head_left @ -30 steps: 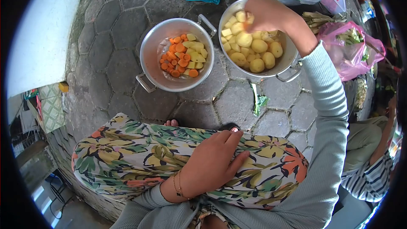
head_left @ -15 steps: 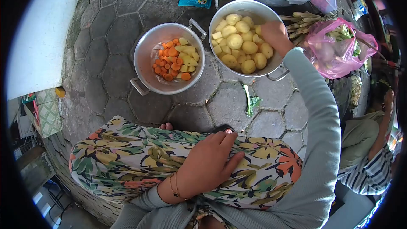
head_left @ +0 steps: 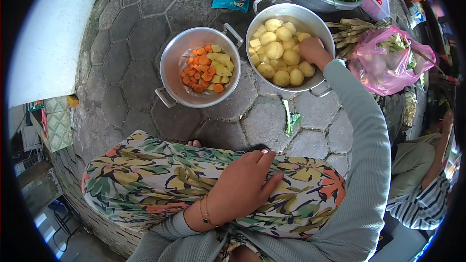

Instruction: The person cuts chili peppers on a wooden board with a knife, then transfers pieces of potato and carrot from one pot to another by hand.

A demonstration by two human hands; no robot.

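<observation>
Soft daylight fills the scene, fairly bright and even, leaving the grey paving (head_left: 128, 53) readable down to its joints. The white panel (head_left: 48, 39) at upper left is the palest area, close to washed out. Small highlights glint along the metal pots (head_left: 313, 22) and on the wet potatoes (head_left: 274, 50). Shade darkens the ground just beyond the patterned trousers (head_left: 204, 179), and the lower left corner is dim. The middle looks sharp, both hands (head_left: 245, 184) included. Strong fisheye curvature bends the borders into black corners, with smeared detail and bluish glare along the right edge.
</observation>
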